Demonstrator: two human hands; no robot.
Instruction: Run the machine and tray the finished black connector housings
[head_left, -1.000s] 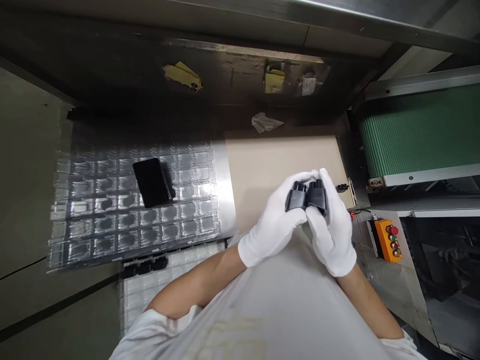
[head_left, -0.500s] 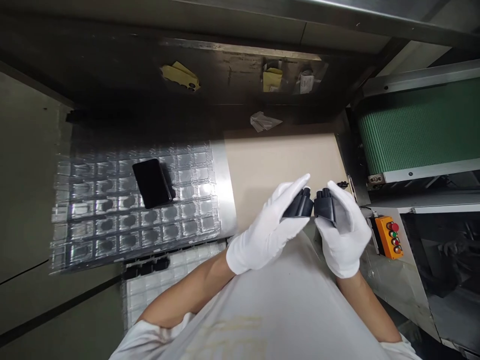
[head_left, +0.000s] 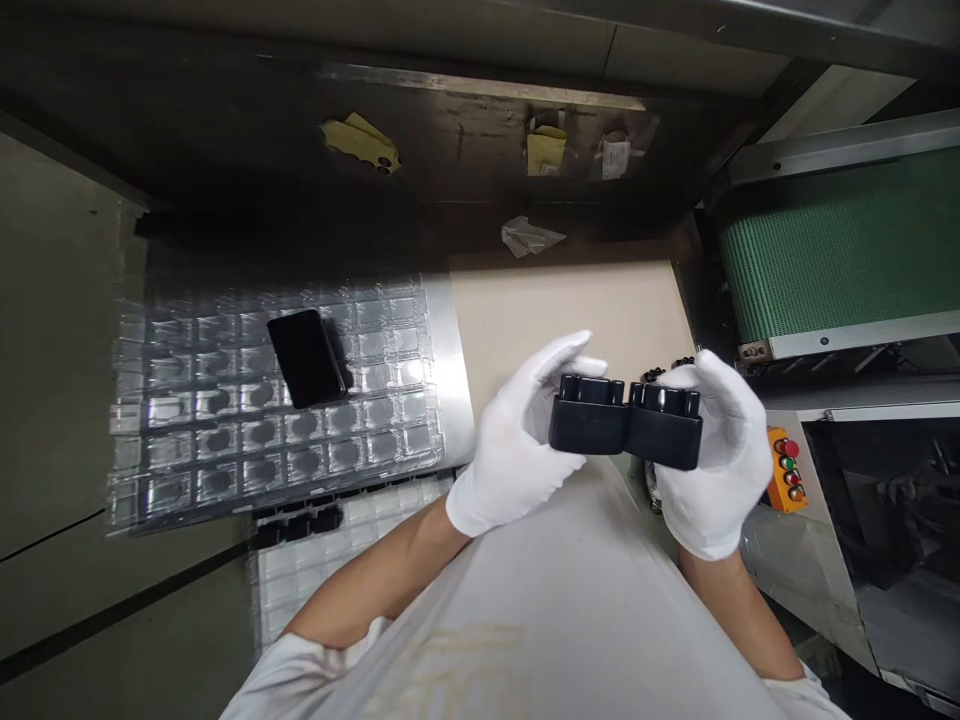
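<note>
White gloves cover both of my hands. My left hand (head_left: 517, 440) is closed round a black plastic housing (head_left: 589, 427) with raised rounded parts along its top. A second black plastic housing (head_left: 664, 438) of the same look sits in my right hand (head_left: 716, 455), its fingers wrapped at the outer side. The two pieces meet edge to edge in front of my body, with their broad faces turned towards me. Both are held above the near edge of a beige work mat (head_left: 570, 300). Some of the fingers are hidden behind the pieces.
Clear plastic trays (head_left: 262, 435) lie at the left, with a black phone-like device (head_left: 306, 358) on them. Small black parts (head_left: 652, 375) lie beyond my right hand. At the right are a green conveyor belt (head_left: 847, 240) and an orange button box (head_left: 786, 470).
Both housings have turned so their broad faces show, and they now touch where a narrow gap was. My right hand has shifted slightly right, revealing small black parts behind it.
</note>
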